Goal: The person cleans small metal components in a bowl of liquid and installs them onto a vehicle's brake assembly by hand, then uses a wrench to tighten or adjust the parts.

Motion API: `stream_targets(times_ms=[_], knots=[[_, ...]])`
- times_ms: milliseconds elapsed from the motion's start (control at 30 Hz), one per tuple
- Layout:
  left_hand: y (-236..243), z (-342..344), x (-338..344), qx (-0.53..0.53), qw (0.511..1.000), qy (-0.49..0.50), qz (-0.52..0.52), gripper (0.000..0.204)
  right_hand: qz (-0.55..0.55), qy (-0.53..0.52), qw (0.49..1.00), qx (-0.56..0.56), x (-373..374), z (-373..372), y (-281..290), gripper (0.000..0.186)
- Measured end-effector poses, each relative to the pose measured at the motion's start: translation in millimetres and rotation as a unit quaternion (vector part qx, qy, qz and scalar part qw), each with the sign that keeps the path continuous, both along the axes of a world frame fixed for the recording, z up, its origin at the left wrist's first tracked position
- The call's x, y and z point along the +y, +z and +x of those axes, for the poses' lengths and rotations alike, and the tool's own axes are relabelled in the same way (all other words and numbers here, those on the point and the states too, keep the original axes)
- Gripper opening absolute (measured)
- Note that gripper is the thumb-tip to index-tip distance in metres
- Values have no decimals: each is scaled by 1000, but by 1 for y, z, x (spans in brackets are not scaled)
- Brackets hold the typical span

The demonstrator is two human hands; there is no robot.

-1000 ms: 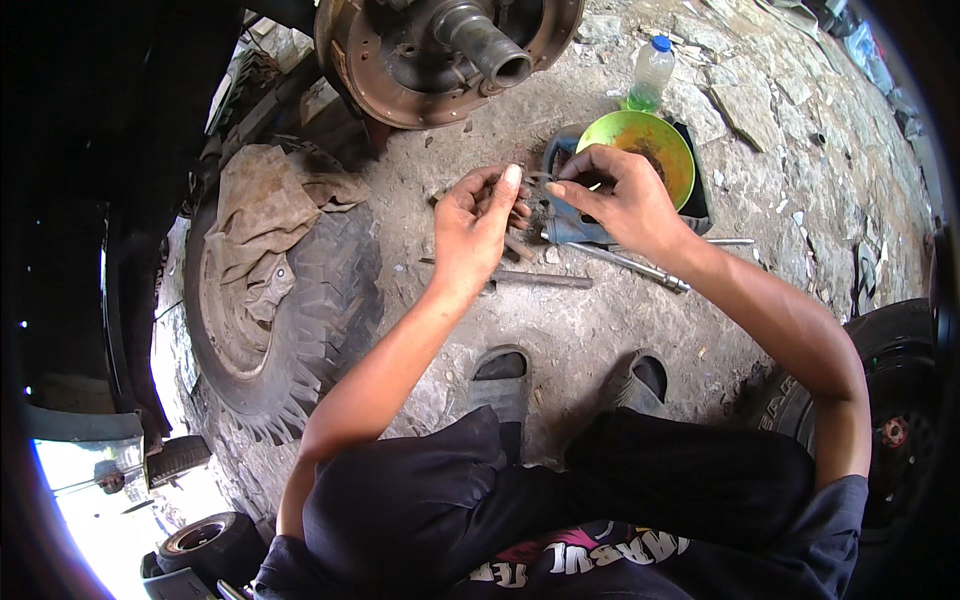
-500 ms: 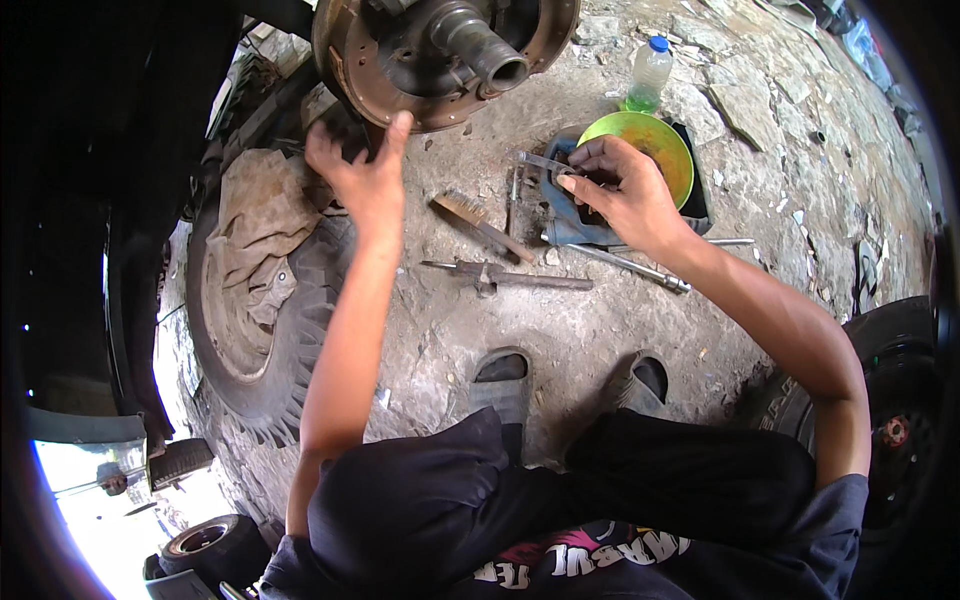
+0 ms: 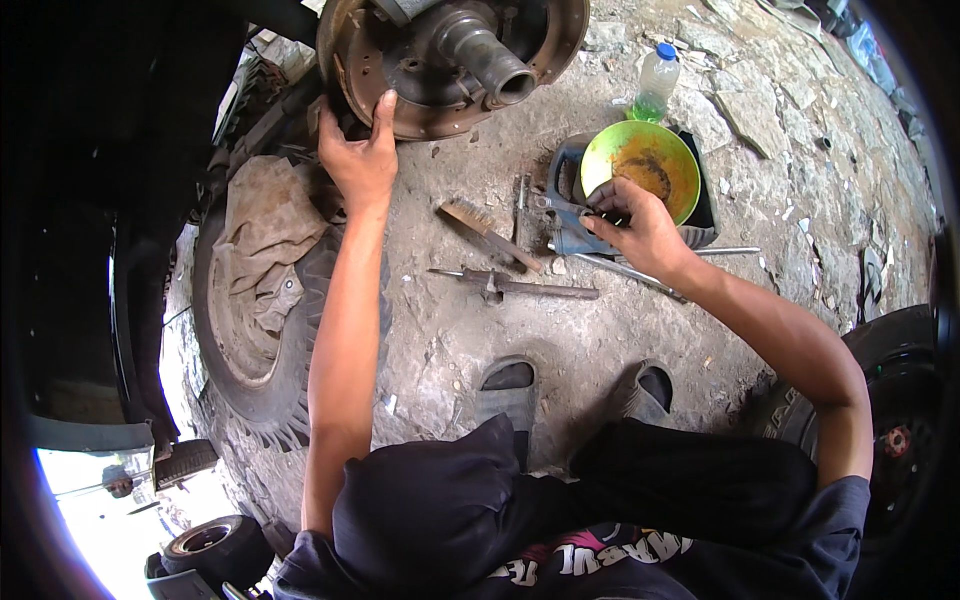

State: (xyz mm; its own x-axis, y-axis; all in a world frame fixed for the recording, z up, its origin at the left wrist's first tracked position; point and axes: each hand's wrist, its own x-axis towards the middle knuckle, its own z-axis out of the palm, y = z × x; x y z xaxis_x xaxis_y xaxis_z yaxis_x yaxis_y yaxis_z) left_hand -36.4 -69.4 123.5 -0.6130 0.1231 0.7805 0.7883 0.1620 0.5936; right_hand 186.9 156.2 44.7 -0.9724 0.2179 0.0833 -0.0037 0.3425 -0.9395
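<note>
A rusty round brake backing plate [image 3: 430, 125] with a hollow axle stub [image 3: 490, 65] is at the top of the head view. My left hand [image 3: 360, 165] is at its lower left rim, thumb on the front face and fingers reaching behind the edge, partly hidden. My right hand [image 3: 640, 230] is closed in a pinch on a grey metal spanner [image 3: 562, 205], held in front of a yellow-green bowl [image 3: 690, 160]. That bowl has brown stains inside and rests on a dark blue-black container [image 3: 565, 240].
On the rough ground lie a wire brush [image 3: 490, 235], a hammer-like tool [image 3: 540, 290] and a long metal bar [image 3: 735, 250]. A bottle of green liquid [image 3: 655, 85] stands behind the bowl. A large tyre [image 3: 290, 400] with a cloth [image 3: 265, 215] lies left; another tyre [image 3: 800, 410] is right.
My left hand has moved up to the plate's rim, its fingers closing in. My right hand has come slightly down and right with the spanner. The whole view has shifted a little.
</note>
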Motion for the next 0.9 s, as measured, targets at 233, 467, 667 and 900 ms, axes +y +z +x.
stream_targets(times_ms=[233, 467, 667, 900], knots=[[-4, 0, 3, 43, 997, 55, -39, 53, -26, -2, 999, -32, 7, 10, -24, 24], [-8, 6, 7, 6, 999, 53, -9, 59, -37, 1, 999, -2, 6, -10, -12, 24], [-21, 14, 15, -98, 991, 90, 8, 63, -75, -1, 997, -34, 3, -5, -4, 25], [-52, 75, 26, -268, 945, 173, 73, 61, -128, -15, 991, -21, -4, 1, 18, 25]])
